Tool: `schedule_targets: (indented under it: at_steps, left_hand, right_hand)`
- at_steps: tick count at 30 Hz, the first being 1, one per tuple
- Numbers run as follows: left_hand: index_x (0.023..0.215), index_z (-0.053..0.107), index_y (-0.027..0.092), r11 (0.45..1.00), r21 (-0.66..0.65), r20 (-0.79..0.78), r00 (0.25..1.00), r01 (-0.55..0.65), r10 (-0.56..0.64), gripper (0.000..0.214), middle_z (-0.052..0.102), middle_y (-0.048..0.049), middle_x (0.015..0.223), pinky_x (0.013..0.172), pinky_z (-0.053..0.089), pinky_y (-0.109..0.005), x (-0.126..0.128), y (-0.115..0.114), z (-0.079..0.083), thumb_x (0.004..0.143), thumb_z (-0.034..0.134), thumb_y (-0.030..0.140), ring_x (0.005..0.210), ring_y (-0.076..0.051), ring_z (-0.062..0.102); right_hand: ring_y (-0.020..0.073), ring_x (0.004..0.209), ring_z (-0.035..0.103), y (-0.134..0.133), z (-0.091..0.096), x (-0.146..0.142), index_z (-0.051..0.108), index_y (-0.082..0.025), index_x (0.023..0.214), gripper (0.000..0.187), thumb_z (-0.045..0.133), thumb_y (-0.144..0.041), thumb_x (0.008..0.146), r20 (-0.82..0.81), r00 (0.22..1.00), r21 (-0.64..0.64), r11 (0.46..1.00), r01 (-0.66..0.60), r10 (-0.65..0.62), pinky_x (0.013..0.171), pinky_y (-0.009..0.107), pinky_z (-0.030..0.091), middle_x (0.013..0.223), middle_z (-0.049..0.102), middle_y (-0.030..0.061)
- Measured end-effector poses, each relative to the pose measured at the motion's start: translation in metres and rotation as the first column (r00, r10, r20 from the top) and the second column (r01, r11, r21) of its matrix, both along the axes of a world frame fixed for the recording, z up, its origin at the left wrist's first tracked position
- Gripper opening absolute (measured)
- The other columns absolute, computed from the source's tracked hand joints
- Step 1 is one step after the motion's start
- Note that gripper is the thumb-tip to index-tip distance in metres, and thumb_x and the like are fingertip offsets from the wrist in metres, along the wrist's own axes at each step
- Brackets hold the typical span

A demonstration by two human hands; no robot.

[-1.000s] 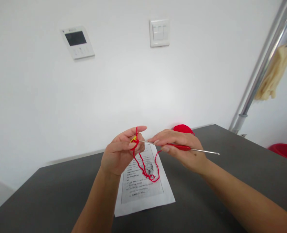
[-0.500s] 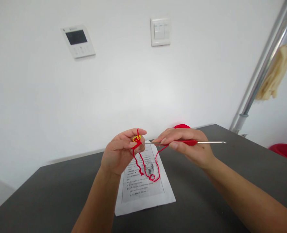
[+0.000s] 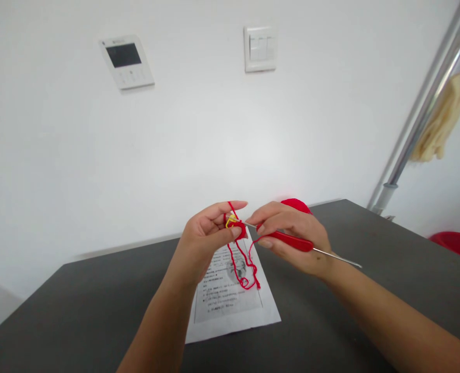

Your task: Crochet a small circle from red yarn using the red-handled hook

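Observation:
My left hand (image 3: 210, 230) is raised above the table, fingers pinched on a small red crochet piece (image 3: 238, 229) with a yellow marker on it. Red yarn (image 3: 244, 267) runs over the forefinger and hangs in loops down onto a printed sheet (image 3: 233, 305). My right hand (image 3: 292, 235) is closed on a crochet hook with a red handle (image 3: 292, 241). Its metal tip points left into the piece. A red yarn ball (image 3: 296, 205) shows just behind my right hand.
The dark grey table (image 3: 78, 316) stands against a white wall with a switch plate (image 3: 260, 48) and a small intercom panel (image 3: 126, 62). A metal pole (image 3: 416, 124) with a hanging cream cloth (image 3: 440, 124) rises at right. A red container (image 3: 457, 242) sits beyond the table's right edge.
Both hands have shifted slightly right. The hook has tilted, its back end dropping and its tip pushed further into the piece. The yarn loops have swung with it.

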State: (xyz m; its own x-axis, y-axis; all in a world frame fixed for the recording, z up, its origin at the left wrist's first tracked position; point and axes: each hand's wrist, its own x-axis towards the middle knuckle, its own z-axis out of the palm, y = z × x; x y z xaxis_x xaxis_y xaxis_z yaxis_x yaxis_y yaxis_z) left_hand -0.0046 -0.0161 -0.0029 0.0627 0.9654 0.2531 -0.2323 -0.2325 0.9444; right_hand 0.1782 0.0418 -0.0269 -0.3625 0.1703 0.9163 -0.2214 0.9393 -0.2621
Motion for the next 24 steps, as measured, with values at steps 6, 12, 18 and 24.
schedule_targets:
  at_steps: [6,12,18,24]
  left_hand:
    - [0.097,0.077,0.018,0.999,-0.025,-0.055,0.997,0.044,-0.046,0.031,0.071,0.0004,0.068,0.062,0.047,-0.023,0.0027,-0.0016,0.0002,0.067,0.084,0.018,0.061,-0.011,0.061]
    - [0.1,0.076,0.017,0.999,-0.038,-0.088,0.996,-0.002,-0.002,0.034,0.073,-0.0013,0.072,0.068,0.051,-0.026,0.0077,-0.0046,0.0024,0.067,0.084,0.018,0.069,-0.015,0.065]
    - [0.098,0.076,0.018,1.0,-0.015,-0.089,0.996,-0.027,0.025,0.031,0.075,-0.0021,0.076,0.072,0.053,-0.029,0.0085,-0.0064,0.0038,0.069,0.083,0.022,0.074,-0.017,0.068]
    - [0.079,0.072,0.016,0.998,0.02,-0.064,0.996,-0.054,0.055,0.017,0.07,-0.0002,0.068,0.065,0.047,-0.024,0.0077,-0.0057,0.0056,0.067,0.083,0.02,0.066,-0.013,0.061]
  right_hand:
    - [0.0152,0.075,0.06,-0.002,-0.0014,-0.0032,0.053,-0.022,0.084,0.013,0.065,-0.019,0.089,0.014,0.998,-0.015,0.998,-0.067,0.067,0.068,0.03,0.053,0.082,0.059,0.0017]
    - [0.0184,0.087,0.066,0.001,-0.0027,-0.0026,0.063,-0.023,0.104,0.016,0.062,-0.014,0.091,-0.009,0.997,0.054,0.996,0.075,-0.074,0.076,0.034,0.057,0.092,0.068,0.0055]
    - [0.0195,0.101,0.073,-0.001,0.0051,0.0046,0.068,-0.024,0.113,0.024,0.062,-0.012,0.093,0.023,0.992,0.156,0.98,0.122,-0.128,0.085,0.034,0.062,0.105,0.078,0.0087]
    - [0.0177,0.095,0.075,-0.0003,0.0051,0.004,0.072,-0.021,0.104,0.015,0.065,-0.015,0.093,0.001,0.998,0.028,0.998,0.057,-0.057,0.083,0.03,0.062,0.099,0.08,0.0085]
